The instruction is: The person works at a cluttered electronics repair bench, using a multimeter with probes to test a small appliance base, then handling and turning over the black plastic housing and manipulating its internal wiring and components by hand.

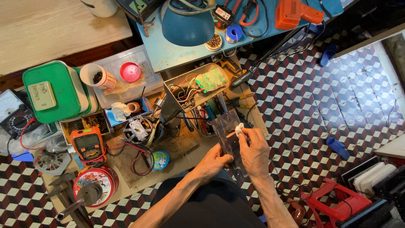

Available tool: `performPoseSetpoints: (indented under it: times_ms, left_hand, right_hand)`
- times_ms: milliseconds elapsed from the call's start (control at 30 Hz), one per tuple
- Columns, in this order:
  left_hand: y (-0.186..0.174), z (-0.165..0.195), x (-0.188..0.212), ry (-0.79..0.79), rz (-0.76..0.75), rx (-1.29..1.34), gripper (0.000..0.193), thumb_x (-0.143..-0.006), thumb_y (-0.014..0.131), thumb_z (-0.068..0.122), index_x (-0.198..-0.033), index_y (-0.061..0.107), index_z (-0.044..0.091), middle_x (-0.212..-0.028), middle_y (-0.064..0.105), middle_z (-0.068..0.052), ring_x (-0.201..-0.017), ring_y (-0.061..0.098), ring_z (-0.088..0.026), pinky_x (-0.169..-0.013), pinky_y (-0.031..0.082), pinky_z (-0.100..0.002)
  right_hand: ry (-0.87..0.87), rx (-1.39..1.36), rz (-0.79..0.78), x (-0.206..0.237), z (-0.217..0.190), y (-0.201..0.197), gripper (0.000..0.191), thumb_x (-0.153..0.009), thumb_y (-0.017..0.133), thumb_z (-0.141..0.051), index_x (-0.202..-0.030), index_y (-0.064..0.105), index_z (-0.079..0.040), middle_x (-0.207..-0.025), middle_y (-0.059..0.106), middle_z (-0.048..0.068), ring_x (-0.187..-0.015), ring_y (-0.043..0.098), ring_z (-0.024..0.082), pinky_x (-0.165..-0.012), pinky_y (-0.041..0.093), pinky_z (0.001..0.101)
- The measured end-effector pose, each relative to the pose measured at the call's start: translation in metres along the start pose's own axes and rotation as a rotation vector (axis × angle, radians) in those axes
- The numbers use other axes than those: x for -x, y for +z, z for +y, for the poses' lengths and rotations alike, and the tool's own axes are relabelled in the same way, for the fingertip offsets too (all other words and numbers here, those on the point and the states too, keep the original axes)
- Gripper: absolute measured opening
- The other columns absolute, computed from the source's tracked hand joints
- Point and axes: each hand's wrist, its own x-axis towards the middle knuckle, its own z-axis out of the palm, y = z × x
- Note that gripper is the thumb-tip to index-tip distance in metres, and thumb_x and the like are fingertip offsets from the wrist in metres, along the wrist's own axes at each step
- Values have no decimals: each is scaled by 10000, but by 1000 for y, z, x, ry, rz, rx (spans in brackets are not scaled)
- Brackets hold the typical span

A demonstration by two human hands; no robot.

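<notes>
I am watching my left hand (214, 164) closing around the lower edge of a dark, flat, rectangular metal panel (228, 137), its fingers wrapping the panel from the left side. My right hand (254, 150) is pinching a small wad of white cloth (239, 128) between thumb and fingertips and pressing it against the upper right part of that panel. A thin orange stick-like piece (230, 134) is lying across the panel just at nine o'clock of the cloth; I cannot tell what it is. The panel itself is tilting upward from my lap toward twelve o'clock, its top end touching the clutter of the low workbench.

At eleven o'clock of the panel, an open grey metal chassis (192, 90) is showing red and black wires and a green circuit board (211, 80). Farther out at nine o'clock, an orange handheld multimeter (87, 144) is lying face up, with a round red decorated tin (96, 181) near it at seven o'clock. A green plastic lidded box (55, 90) is sitting at ten o'clock, carrying a small cream remote control (42, 96). At twelve o'clock, on the pale blue table (168, 55), a blue dome-shaped lamp shade (187, 25) is resting, and an orange power drill (295, 12) is lying at one o'clock. The tiled floor (320, 93) with its cube pattern is filling the three o'clock side.
</notes>
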Motion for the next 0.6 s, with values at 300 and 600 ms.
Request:
performPoseSetpoints:
  times_ms: [300,600]
  left_hand:
    - [0,-19,-7,-38,-17,-150,244,-965,592,149,-1175,553,29,-954,590,-18,-794,577,-101,-697,543,-275]
    - [-10,-21,-14,64,-51,-138,300,-904,561,76,-1199,526,31,-906,552,-17,-761,549,-116,-655,502,-281]
  right_hand:
    - [-49,-73,-22,-1,-17,18,110,-943,675,-69,-1012,671,17,-929,641,99,-749,654,208,-641,527,353]
    - [83,-260,1,-25,-29,20,106,-945,684,-71,-1021,693,2,-929,652,90,-755,664,208,-654,533,342]
